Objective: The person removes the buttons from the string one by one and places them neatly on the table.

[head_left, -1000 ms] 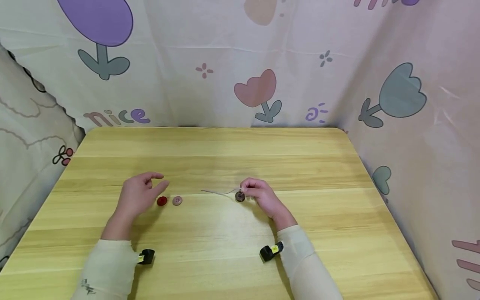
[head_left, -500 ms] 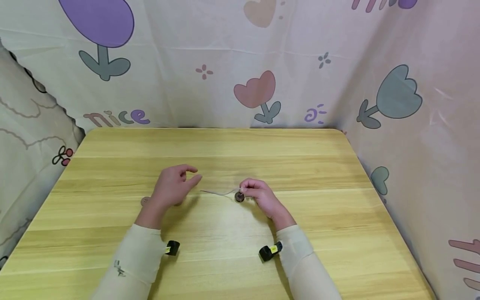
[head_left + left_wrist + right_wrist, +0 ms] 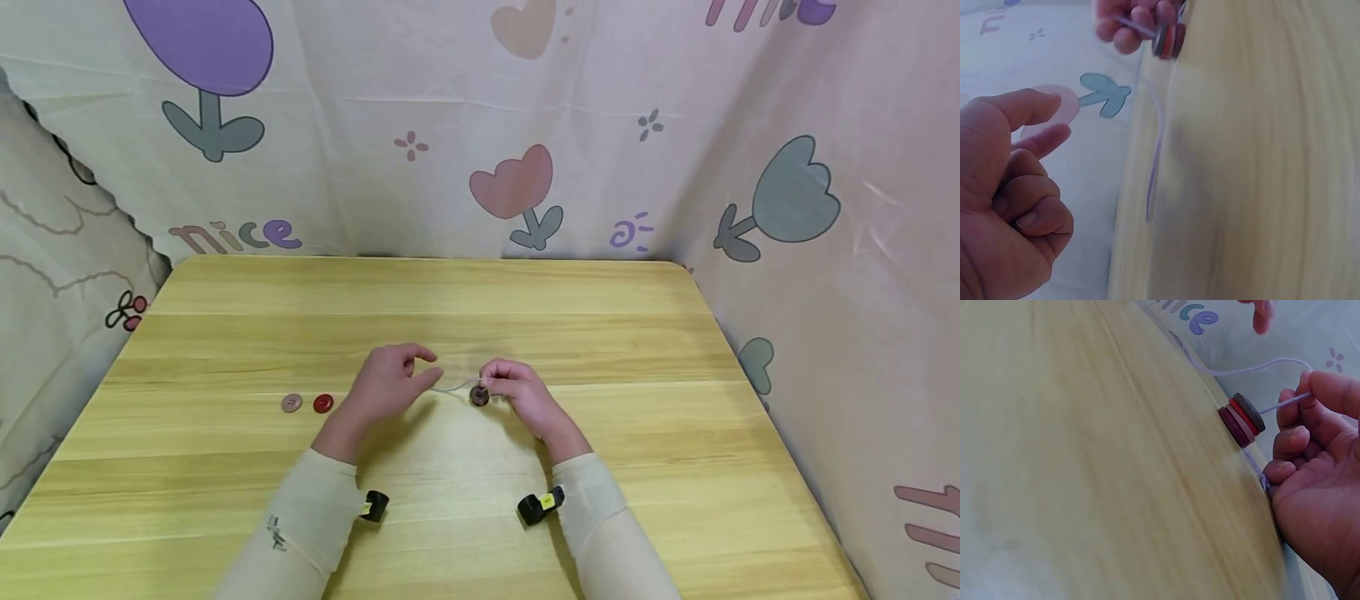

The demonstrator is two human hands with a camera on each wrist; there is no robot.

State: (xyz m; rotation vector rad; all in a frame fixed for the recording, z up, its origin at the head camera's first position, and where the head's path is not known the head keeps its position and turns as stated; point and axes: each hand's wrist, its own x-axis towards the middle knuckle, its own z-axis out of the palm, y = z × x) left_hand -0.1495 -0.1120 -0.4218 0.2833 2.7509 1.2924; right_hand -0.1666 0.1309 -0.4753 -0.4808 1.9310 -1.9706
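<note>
My right hand (image 3: 517, 392) pinches a pale string (image 3: 1313, 395) between thumb and fingertips. A stack of buttons (image 3: 1242, 420), dark, red and pinkish, is threaded on the string and hangs just below the fingers. The string's free end (image 3: 1157, 150) curves out towards the left. My left hand (image 3: 390, 383) is close to that end, thumb and index finger spread apart with nothing between them. Its other fingers are curled in the left wrist view. Behind the left forearm, a pink button (image 3: 292, 402) and a red button (image 3: 323, 403) lie flat on the table.
The wood-grain table (image 3: 450, 292) has a printed cloth (image 3: 360, 125) hung behind it and at both sides. Black wrist cameras (image 3: 542, 505) sit on both sleeves above the tabletop.
My left hand has moved right, from beside the loose buttons to the string's free end. A pink button, seen earlier right of the red one, is now hidden by the left hand. My right hand stays.
</note>
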